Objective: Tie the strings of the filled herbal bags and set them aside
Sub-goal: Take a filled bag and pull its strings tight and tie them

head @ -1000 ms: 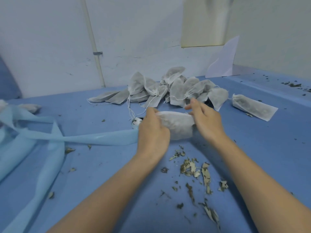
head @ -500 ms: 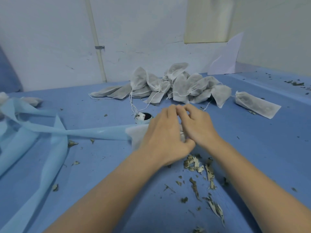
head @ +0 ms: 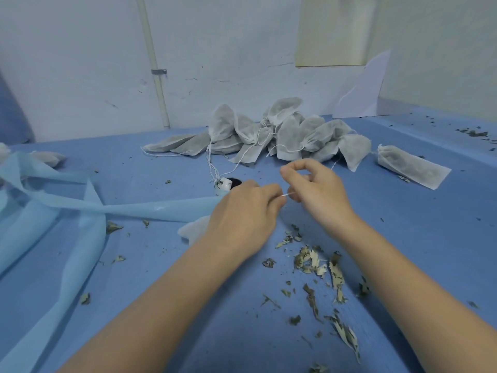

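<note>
Head view: hands pinching string

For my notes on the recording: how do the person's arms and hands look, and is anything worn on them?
Both forearms are bare up to the frame edge, with no sleeves visible. The left hand and right hand wear no gloves; no rings, watch or bracelet can be seen.

1. Even, cool, diffuse light; moderately bright, no glare.
2. Faint soft shadows under forearms on blue table.
3. Wide-angle bending at edges; wall pipe leans.
4. Slightly soft detail overall, esp. at edges.
</note>
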{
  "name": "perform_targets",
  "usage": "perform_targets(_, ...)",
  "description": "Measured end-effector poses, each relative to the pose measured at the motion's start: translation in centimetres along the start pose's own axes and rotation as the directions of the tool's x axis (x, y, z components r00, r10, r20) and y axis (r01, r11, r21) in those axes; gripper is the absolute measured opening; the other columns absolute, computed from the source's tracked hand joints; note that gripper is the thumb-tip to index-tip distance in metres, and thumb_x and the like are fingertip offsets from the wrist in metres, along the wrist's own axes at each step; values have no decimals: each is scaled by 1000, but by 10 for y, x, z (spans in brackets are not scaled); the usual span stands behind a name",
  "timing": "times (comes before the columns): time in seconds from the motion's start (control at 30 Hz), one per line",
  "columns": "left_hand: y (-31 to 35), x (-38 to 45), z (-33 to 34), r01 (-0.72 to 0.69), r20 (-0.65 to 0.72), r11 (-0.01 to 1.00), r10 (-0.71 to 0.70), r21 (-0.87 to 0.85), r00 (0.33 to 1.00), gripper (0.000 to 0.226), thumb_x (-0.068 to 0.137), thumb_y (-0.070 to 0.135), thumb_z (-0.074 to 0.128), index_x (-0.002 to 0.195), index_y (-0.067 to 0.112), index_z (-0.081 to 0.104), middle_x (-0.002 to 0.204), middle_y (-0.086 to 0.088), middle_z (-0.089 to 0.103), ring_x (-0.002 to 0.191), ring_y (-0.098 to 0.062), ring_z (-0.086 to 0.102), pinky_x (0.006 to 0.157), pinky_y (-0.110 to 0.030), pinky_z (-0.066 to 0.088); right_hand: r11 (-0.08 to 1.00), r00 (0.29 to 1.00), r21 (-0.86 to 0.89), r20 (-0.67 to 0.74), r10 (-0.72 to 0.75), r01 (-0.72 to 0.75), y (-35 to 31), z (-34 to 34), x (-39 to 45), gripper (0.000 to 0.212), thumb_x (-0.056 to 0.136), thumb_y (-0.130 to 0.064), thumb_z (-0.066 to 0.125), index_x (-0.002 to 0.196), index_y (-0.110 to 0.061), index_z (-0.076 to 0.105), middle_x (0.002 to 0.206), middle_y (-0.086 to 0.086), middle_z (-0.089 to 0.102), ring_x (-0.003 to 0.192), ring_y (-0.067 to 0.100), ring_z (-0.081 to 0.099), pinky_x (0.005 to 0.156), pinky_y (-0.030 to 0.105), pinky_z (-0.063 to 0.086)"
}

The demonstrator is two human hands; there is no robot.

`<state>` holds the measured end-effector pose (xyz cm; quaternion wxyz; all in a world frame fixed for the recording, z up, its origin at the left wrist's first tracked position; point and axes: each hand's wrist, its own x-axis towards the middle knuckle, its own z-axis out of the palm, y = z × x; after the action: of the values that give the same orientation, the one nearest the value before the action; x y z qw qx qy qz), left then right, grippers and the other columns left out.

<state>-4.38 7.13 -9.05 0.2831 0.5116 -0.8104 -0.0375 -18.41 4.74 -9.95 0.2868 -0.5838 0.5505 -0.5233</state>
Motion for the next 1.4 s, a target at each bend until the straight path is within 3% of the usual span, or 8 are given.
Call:
perform_targets(0.2,-2,-1,-4,-43,-43,990,37,-136,998,27,100,31,37,87,18,57,89,3,62,88,-19,55,83,-37,41,993,996,-117,-86,-35,25,-8,-6,-3,47,90,-42,56,49,-22,63,50,-7,58,57,14,55,59,22,43)
perform_targets(0.33,-2,1,-4,50,-76,926,-84,-373,994,25,98,27,42,79,22,56,73,13,60,69,2,50,68,-24,36,974,977,80,37,208,-210,-19,-7,-4,55,87,-42,57,38,-17,53,39,-7,40,37,11,28,43,23,28)
perform_targets(0.47,-3,4,-5,122,-97,790,-223,-600,970,12,94,21,52,82,23,54,70,13,65,65,6,54,64,-12,40,612,852,594,391,348,-522,-21,-8,-5,37,84,-24,49,49,-13,57,42,-9,23,43,8,8,35,18,8)
perform_targets(0.6,-3,1,-3,139,-129,735,-295,-663,947,11,89,19,60,79,23,60,75,15,67,75,5,59,72,-11,42,331,832,763,503,233,-554,-20,1,-10,19,68,-9,44,77,-7,61,44,-8,26,47,8,7,37,18,7)
perform_targets(0.87,-5,-5,-2,127,-235,761,-348,-636,907,11,85,29,65,77,20,65,71,15,68,75,2,59,69,-12,41,578,847,666,525,87,-472,-18,9,-15,46,75,-4,43,107,-19,73,53,-4,42,48,8,12,44,20,9)
perform_targets(1.1,-4,-11,3,106,-255,771,-333,-629,908,13,85,30,66,77,20,67,71,19,67,72,2,58,68,-13,41,956,907,239,417,56,-169,-24,3,-18,57,85,0,36,112,-37,70,53,-4,38,51,11,18,45,22,17)
perform_targets(1.27,-7,-8,6,160,-245,739,-408,-655,880,11,85,22,64,75,16,67,73,13,68,75,0,60,70,-13,42,989,949,-85,303,-88,119,-22,10,-23,54,88,-8,43,115,-49,64,55,-6,44,52,8,34,50,17,34)
perform_targets(1.4,-9,-9,6,171,-215,695,-431,-699,876,13,85,23,63,73,22,68,71,16,69,75,2,62,69,-11,43,978,964,-86,205,-169,190,-19,10,-24,36,87,-9,53,105,-35,70,53,-9,52,48,1,43,50,11,35)
